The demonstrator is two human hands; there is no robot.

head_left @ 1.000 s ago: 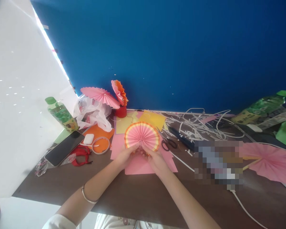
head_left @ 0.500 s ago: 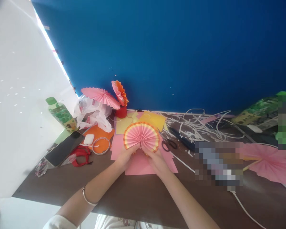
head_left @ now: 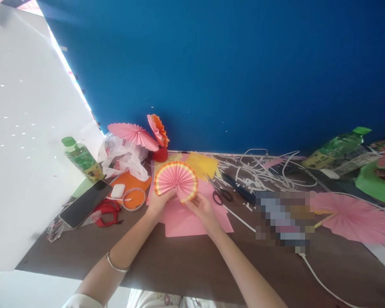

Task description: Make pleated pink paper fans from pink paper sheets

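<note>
A pleated paper fan (head_left: 176, 179), pink with a yellow and orange rim, is spread wide above pink paper sheets (head_left: 192, 220). My left hand (head_left: 160, 204) grips it at the lower left, close to where the folds meet. At the lower right edge, my right hand (head_left: 201, 207) pinches the rim between thumb and fingers. Scissors (head_left: 223, 196) lie just right of the fan, and a yellow sheet (head_left: 202, 166) is partly covered behind it.
At left are a phone (head_left: 86, 203), a green-capped bottle (head_left: 82, 158), a white earbud case (head_left: 118, 191) and a red cord (head_left: 109, 216). Paper fans (head_left: 133, 134) stand behind. White cables (head_left: 259, 171), a dark pen-like tool (head_left: 239, 188) and a large pink fan (head_left: 353, 218) lie right.
The fan has shifted left in view and tilted. My right hand has moved from the fan's bottom centre to its lower right rim, while the left keeps its grip.
</note>
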